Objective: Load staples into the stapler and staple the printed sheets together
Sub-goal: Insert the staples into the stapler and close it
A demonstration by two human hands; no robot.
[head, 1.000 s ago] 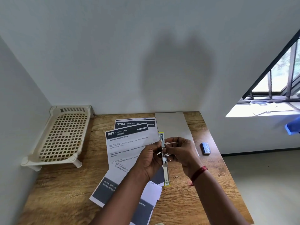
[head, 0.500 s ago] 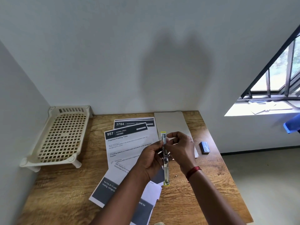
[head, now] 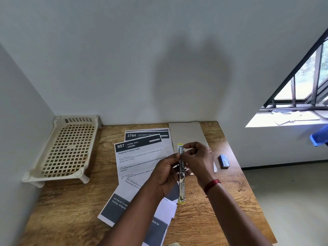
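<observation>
A slim metal stapler (head: 181,189) with yellow ends is swung fully open into one long strip, held above the table. My left hand (head: 166,176) grips its middle from the left. My right hand (head: 198,160) pinches at the upper half of the stapler's channel; whether a staple strip is between its fingers is hidden. Several printed sheets (head: 140,157) with dark headers lie spread loosely on the wooden table (head: 67,206) beneath my hands. A small blue staple box (head: 224,161) lies at the right.
A cream plastic lattice rack (head: 69,148) stands at the table's left rear corner by the walls. A plain grey sheet (head: 186,134) lies behind the stapler. The table's right edge drops to the floor; a window ledge is far right.
My right hand has slid up the open stapler from its middle toward the upper yellow end. My left hand and the stapler have stayed nearly in place.
</observation>
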